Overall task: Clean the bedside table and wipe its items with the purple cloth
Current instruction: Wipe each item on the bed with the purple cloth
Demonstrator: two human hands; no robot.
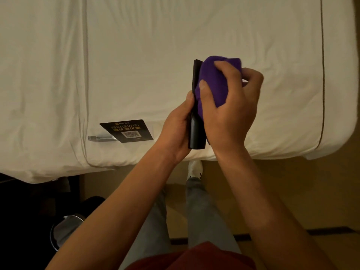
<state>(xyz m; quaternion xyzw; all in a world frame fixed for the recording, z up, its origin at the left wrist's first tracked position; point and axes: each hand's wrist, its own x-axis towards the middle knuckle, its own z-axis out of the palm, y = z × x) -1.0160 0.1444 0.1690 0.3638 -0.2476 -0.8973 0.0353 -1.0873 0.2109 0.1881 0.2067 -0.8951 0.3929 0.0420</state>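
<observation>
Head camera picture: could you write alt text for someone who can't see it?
Over a white bed, the left hand holds a black remote while the right hand rubs it with a purple cloth. A black WiFi card lies on the bed.

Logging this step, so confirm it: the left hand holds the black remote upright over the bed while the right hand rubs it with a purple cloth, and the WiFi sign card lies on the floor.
One detail is wrong. The head view shows the WiFi sign card lying on the bed, not the floor. The rest stands: the left hand holds the black remote while the right hand rubs it with the purple cloth.
</observation>
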